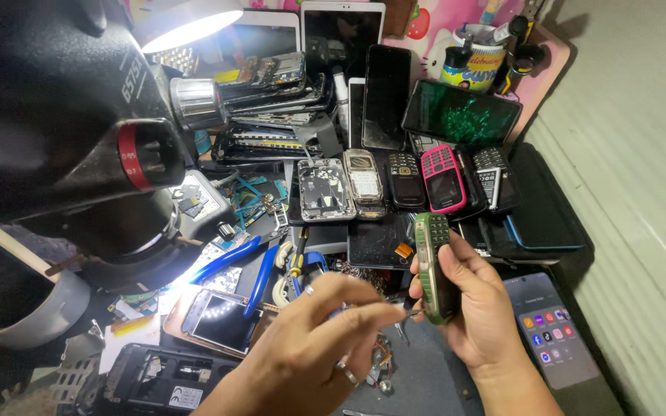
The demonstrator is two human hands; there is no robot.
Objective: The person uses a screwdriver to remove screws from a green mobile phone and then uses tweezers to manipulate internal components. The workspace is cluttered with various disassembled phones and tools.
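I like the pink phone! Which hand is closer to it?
The right. The right hand holds a green keypad phone just below the pink phone. The left hand is lower and further left, pinching a thin tool.

You have one view only — the camera on your head, tilted steeply down and forward over the cluttered worktop [418, 370]. It sits close: the microscope [63, 131] crowds the upper left, your left hand [310, 339] and right hand [479, 308] fill the lower middle — phones beyond.
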